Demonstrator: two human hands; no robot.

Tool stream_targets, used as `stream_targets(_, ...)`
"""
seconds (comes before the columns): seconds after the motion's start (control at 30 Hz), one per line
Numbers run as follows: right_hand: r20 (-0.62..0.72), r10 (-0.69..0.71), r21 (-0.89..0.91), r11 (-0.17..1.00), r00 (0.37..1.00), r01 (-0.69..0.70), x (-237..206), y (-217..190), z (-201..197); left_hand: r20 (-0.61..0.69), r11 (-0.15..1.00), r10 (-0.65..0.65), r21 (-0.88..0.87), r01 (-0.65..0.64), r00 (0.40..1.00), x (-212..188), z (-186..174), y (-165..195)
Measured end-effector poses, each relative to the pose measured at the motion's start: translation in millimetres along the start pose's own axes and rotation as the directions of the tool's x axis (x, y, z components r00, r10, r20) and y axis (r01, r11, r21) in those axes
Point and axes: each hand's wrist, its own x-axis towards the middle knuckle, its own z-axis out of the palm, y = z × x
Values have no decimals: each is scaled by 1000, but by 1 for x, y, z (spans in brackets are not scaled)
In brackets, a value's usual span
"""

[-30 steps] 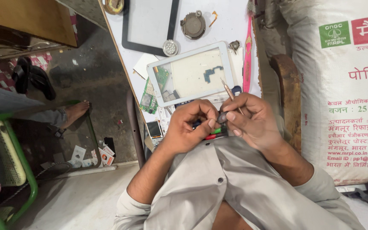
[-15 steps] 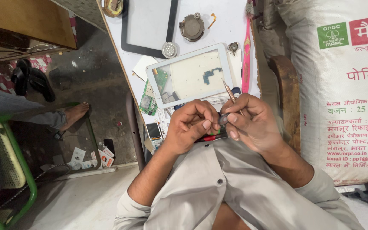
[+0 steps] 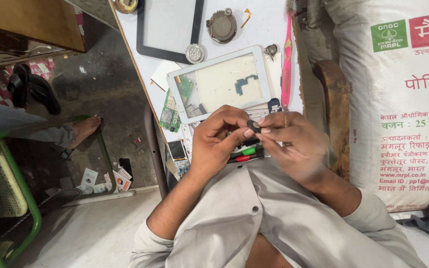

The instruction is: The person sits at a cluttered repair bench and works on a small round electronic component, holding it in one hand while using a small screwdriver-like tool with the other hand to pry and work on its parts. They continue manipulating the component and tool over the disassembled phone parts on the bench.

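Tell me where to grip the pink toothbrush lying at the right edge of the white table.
Pinch the pink toothbrush at mid-handle, from above: it lies flat and lengthwise on the white table, long sides exposed, with the opened white tablet close on its left.

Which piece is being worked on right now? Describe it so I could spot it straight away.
Start at the white workbench and find the opened white tablet shell lying on it. Just below it, the left hand and right hand meet, pinching a small dark round part between their fingertips. It is the only piece off the bench, far smaller than the grey disc above.
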Motion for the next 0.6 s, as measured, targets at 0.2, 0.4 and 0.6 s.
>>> stream_targets(0.2, 81, -152, -222, 961, 985, 166, 6, -4, -3, 29, 997, 67, 25, -68, 997, 5, 1, 4)
stream_targets(0.4, 60, -80, -51, 995, 995, 83, 19, -3, -6, 40, 997, 52, -52, -50, 998, 15, -14, 5)
stream_targets(0.6, 76, 133, 423, 893, 988, -153, 14, 5, -13, 152, 984, 133, -137, -112, 979, 40, -32, 11)
